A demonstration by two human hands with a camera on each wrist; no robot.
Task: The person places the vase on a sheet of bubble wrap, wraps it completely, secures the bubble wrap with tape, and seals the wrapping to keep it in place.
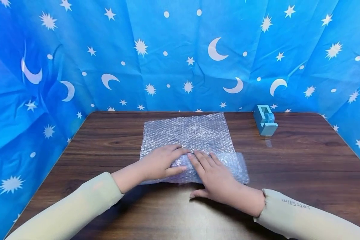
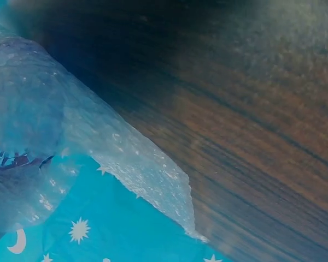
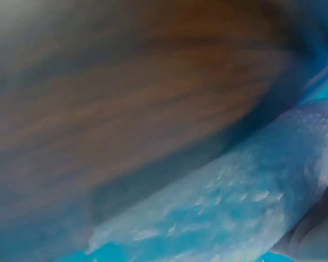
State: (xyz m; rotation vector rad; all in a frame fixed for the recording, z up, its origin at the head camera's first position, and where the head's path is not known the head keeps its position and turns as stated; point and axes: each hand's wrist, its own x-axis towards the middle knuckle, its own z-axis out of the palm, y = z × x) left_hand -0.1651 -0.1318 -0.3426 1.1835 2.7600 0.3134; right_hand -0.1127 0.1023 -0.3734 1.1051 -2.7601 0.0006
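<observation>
A sheet of clear bubble wrap lies on the table, its near part folded over into a thick band. My left hand rests on the left of that fold with fingers extended and the thumb along the near side. Beside it, the right hand presses on the fold with fingers spread, its thumb sticking out toward the near side. The two hands' fingertips almost meet. In the left wrist view the wrap bulges, with a loose flap out to the side. The right wrist view has the rolled wrap close to blurred fingers.
A blue tape dispenser with a roll of tape stands at the back right of the brown wooden table. A short strip of clear tape lies in front of it. Behind the table hangs a blue cloth with moons and stars.
</observation>
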